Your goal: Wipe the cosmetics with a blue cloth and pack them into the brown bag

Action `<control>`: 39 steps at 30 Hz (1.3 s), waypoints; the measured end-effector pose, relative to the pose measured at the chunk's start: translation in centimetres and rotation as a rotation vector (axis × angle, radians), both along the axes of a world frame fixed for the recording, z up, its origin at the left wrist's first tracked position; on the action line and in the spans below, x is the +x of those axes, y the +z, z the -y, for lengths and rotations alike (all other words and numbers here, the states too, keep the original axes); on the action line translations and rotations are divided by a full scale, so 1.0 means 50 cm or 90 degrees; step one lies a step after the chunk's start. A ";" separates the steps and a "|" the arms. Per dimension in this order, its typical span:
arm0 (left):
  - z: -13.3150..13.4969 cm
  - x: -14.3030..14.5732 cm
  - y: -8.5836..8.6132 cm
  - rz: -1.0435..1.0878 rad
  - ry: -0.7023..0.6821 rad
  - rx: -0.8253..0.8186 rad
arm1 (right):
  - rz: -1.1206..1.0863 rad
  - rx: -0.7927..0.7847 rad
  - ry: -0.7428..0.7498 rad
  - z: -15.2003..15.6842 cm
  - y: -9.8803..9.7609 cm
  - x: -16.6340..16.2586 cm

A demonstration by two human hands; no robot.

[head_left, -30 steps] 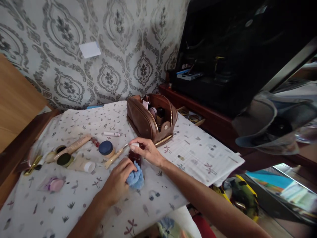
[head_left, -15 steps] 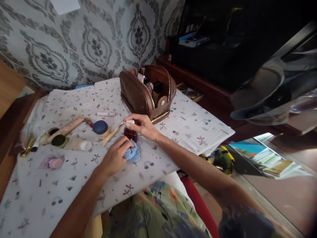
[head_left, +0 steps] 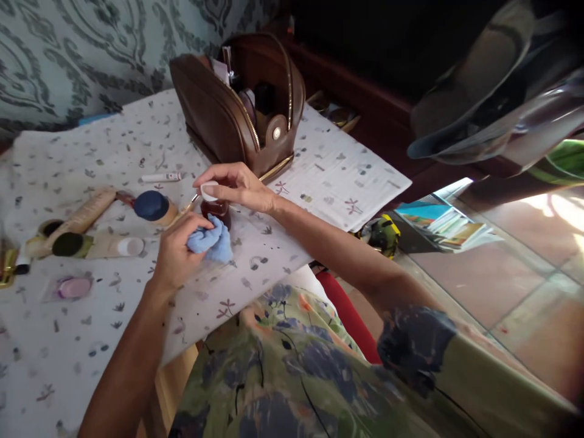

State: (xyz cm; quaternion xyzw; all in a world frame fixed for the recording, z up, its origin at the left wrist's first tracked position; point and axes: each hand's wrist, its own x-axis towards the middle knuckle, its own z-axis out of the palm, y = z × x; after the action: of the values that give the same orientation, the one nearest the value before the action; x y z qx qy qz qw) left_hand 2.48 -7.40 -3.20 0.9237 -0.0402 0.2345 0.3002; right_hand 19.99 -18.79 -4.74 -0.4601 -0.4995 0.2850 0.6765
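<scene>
A small dark red bottle (head_left: 218, 210) with a white cap stands on the patterned tablecloth (head_left: 114, 316). My right hand (head_left: 237, 185) grips it from above, fingers curled round the cap. My left hand (head_left: 176, 252) holds a blue cloth (head_left: 208, 242) bunched against the bottle's lower left side. Behind them sits an open brown toiletry bag (head_left: 228, 115) with several small items standing inside.
Left of the bottle lie a thin brush (head_left: 185, 210), a blue-lidded jar (head_left: 152, 207), a beige tube (head_left: 82, 214), a white-capped tube (head_left: 116, 246), a small white stick (head_left: 160, 177) and a pink puff (head_left: 68, 287). Books (head_left: 438, 222) lie on the floor at right.
The camera has tilted down and moved closer, so my flowered clothing fills the bottom. Both hands stay on the bottle and cloth; the cloth has shifted slightly against the bottle.
</scene>
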 end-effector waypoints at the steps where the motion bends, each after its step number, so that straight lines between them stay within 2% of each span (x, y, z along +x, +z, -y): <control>1: 0.000 0.000 0.006 0.043 0.048 -0.021 | -0.013 0.008 0.006 -0.002 -0.001 -0.002; 4: 0.006 0.003 0.019 0.204 0.215 -0.053 | -0.047 0.029 0.008 -0.009 -0.002 -0.013; 5: 0.010 0.005 0.021 0.246 0.250 -0.052 | -0.055 0.031 0.008 -0.010 -0.001 -0.017; 7: 0.019 0.009 0.021 0.281 0.266 -0.034 | -0.067 0.027 0.007 -0.011 0.000 -0.023; 14: 0.039 0.005 -0.002 0.186 0.132 0.079 | -0.066 0.032 -0.029 -0.008 0.005 -0.025; 22: 0.016 -0.031 -0.020 0.076 0.083 0.311 | -0.080 -0.019 -0.127 -0.014 0.000 -0.016; 25: 0.006 -0.053 -0.026 0.032 0.068 0.327 | -0.085 -0.047 -0.129 -0.010 0.003 -0.011; 28: 0.002 -0.063 -0.016 0.018 0.068 0.312 | -0.078 -0.069 -0.078 -0.004 0.010 -0.010; 31: 0.017 -0.050 0.012 0.082 0.077 0.277 | -0.082 -0.072 -0.035 0.000 0.016 -0.014; 34: 0.041 -0.020 0.032 0.153 0.072 0.281 | -0.082 -0.058 -0.032 0.002 0.018 -0.016; 36: 0.053 -0.005 0.029 0.170 0.051 0.322 | -0.085 -0.066 -0.035 0.003 0.018 -0.017; 39: 0.058 -0.006 0.001 0.146 0.014 0.392 | -0.084 -0.097 -0.047 0.001 0.016 -0.017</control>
State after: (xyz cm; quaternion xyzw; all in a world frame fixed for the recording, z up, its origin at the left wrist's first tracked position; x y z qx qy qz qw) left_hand 2.19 -10.33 -3.14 0.9390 -0.1332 0.3172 -0.0024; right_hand 19.12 -18.85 -3.94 -0.5086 -0.4132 0.3269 0.6810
